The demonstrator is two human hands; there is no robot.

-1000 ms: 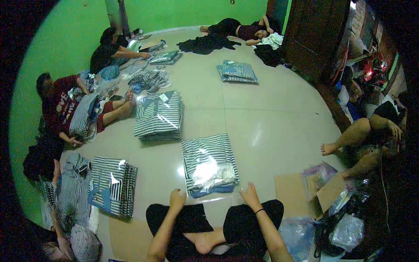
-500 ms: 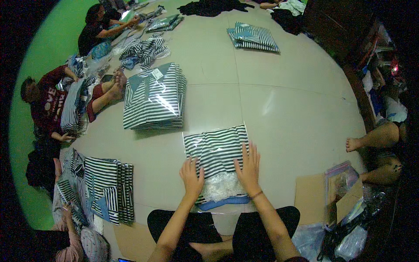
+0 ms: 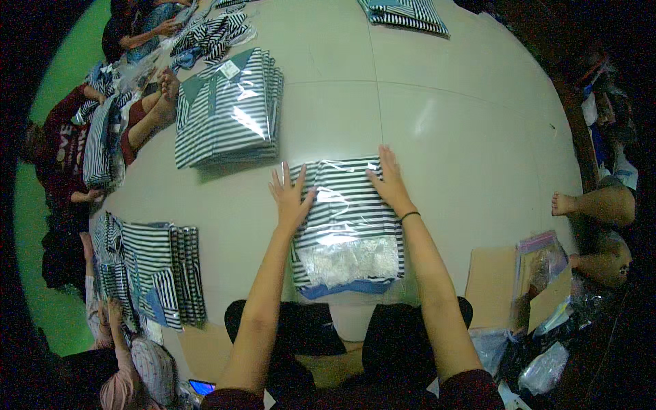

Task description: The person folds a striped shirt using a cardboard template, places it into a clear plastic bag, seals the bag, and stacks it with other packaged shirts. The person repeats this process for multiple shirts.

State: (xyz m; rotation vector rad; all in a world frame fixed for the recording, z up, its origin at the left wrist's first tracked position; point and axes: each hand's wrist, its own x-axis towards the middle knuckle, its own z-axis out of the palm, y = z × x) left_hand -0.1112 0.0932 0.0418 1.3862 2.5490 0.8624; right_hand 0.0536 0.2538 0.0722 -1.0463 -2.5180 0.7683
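Note:
A folded black-and-white striped garment in a clear plastic bag [image 3: 350, 213] lies flat on the floor in front of me. Across its near part is a whitish, crinkled patch [image 3: 352, 263], and a blue edge [image 3: 352, 290] shows closest to me. My left hand [image 3: 291, 199], fingers spread, rests along the bag's left side near its far corner. At the far right corner lies my right hand [image 3: 392, 183], its fingers stretched out and pointing away from me. Neither hand grips anything.
Ahead to the left stands a tall stack of bagged striped garments [image 3: 229, 113]; another pile [image 3: 157, 273] is at the left beside co-workers. A smaller stack [image 3: 408, 17] lies far off. Cardboard [image 3: 493, 287] and loose plastic bags [image 3: 544, 367] are at the right, near another person's legs [image 3: 593, 205].
Both my hands have slid away from me along the bag, toward its far corners. The near part of the garment shows more fully, and the whole view has tipped downward.

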